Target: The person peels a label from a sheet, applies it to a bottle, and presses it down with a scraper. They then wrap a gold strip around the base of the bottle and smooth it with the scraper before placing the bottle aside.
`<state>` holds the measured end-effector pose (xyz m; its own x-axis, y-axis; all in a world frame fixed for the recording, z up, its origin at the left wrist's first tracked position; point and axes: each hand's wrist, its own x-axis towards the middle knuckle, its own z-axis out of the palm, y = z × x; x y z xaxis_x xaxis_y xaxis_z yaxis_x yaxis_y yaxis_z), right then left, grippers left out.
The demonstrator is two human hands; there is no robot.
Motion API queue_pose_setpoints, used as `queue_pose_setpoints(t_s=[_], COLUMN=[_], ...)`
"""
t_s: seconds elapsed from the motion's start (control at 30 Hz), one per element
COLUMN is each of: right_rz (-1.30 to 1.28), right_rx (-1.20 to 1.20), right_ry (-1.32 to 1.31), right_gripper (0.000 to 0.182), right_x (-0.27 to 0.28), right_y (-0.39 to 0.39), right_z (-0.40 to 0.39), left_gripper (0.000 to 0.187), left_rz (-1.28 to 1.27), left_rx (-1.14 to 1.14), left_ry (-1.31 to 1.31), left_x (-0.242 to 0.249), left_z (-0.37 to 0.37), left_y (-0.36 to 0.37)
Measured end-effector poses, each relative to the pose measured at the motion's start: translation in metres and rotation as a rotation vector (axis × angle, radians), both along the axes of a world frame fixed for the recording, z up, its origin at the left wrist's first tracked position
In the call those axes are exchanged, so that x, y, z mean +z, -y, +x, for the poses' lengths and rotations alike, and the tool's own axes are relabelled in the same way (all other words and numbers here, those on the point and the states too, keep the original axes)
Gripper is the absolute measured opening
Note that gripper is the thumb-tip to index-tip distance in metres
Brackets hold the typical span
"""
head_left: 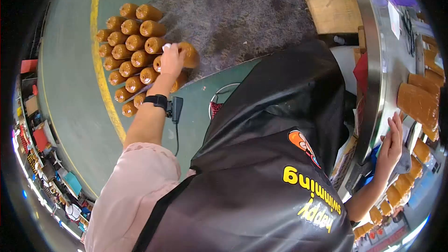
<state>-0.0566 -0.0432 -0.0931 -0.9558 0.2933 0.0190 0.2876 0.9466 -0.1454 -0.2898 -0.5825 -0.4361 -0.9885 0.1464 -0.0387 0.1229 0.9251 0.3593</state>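
My left hand (172,60), with a black band on the wrist, reaches to the right side of a group of brown, glossy wrapped cylinders (135,43). Its fingers are closed on one brown cylinder (190,55), which is slightly blurred and lies at the edge of the group. My right hand (391,144) is beside the metal bench edge at the right, its fingers stretched out. Just above it on the bench stands a larger brown wrapped block (417,105).
A dark, worn board (242,14) lies under part of the group on the green floor (70,93), which has yellow lines. A wooden panel (331,0) adjoins the metal bench (373,42). More brown pieces (402,184) line the bench. Shelves and goods stand far left.
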Motion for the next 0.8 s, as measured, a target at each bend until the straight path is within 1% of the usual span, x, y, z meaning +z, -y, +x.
queue_pose_setpoints(t_s=[0.03,0.1,0.17,0.2,0.23,0.27,0.33,0.37,0.4,0.43,0.47,0.5,0.53,0.57,0.6,0.67,0.7,0.73,0.77,0.8], right_rz=[-0.070,-0.002,0.038,0.066,0.097,0.125,0.084,0.065,0.059,0.041,0.013,0.094,0.245,0.345,0.372,0.511,0.439,0.379,0.479,0.424], right_rx=[-0.076,-0.041,-0.036,-0.023,-0.013,-0.001,-0.074,-0.096,-0.127,-0.172,-0.229,-0.229,-0.212,-0.213,-0.199,-0.156,-0.220,-0.250,-0.197,-0.170], right_ry=[0.000,-0.025,-0.065,-0.074,-0.091,-0.107,-0.118,-0.133,-0.152,-0.200,-0.263,-0.332,-0.372,-0.445,-0.585,-0.694,-0.723,-0.724,-0.700,-0.761], right_gripper=[0.034,0.034,0.034,0.034,0.034,0.034,0.034,0.034,0.035,0.034,0.031,0.028,0.026,0.025,0.025,0.026,0.029,0.031,0.032,0.031], right_x=[0.001,0.002,0.002,0.004,0.007,0.009,0.014,0.017,0.023,0.027,0.033,0.039,0.051,0.062,0.068,0.087,0.095,0.103,0.104,0.104], right_y=[0.001,0.001,0.001,0.002,0.002,0.001,-0.002,0.000,0.001,0.001,0.008,0.005,0.006,0.003,-0.003,-0.019,-0.022,-0.030,-0.050,-0.064], right_z=[0.000,-0.002,-0.003,-0.004,-0.005,-0.004,0.000,0.000,0.001,0.002,-0.001,-0.002,-0.006,-0.009,-0.016,-0.020,-0.025,-0.028,-0.029,-0.035], left_gripper=[0.030,0.031,0.032,0.033,0.035,0.036,0.037,0.040,0.044,0.046,0.045,0.040,0.037,0.038,0.042,0.053,0.054,0.055,0.053,0.051], left_rz=[-0.007,-0.026,-0.029,-0.029,0.003,0.017,0.046,0.026,-0.023,-0.076,-0.132,0.036,0.201,0.148,0.073,-0.075,-0.136,-0.206,-0.139,-0.074], left_rx=[0.060,0.176,0.238,0.267,0.353,0.378,0.423,0.404,0.359,0.309,0.314,0.224,0.123,0.016,0.030,0.057,0.104,0.163,0.061,-0.039], left_ry=[0.063,0.186,0.236,0.258,0.341,0.350,0.357,0.367,0.336,0.253,0.333,0.265,0.213,0.355,0.347,0.336,0.383,0.431,0.307,0.182], left_x=[-0.016,-0.047,-0.083,-0.090,-0.095,-0.098,-0.095,-0.089,-0.111,-0.126,-0.092,-0.099,-0.108,-0.037,-0.066,-0.115,-0.086,-0.067,-0.063,-0.060], left_z=[0.012,0.033,0.055,0.061,0.067,0.074,0.082,0.084,0.092,0.096,0.087,0.085,0.084,0.070,0.067,0.064,0.063,0.058,0.052,0.045], left_y=[0.000,0.001,0.006,0.005,0.002,0.001,-0.003,-0.006,0.004,0.009,-0.004,0.001,0.007,-0.022,-0.013,0.005,-0.018,-0.031,-0.038,-0.046])
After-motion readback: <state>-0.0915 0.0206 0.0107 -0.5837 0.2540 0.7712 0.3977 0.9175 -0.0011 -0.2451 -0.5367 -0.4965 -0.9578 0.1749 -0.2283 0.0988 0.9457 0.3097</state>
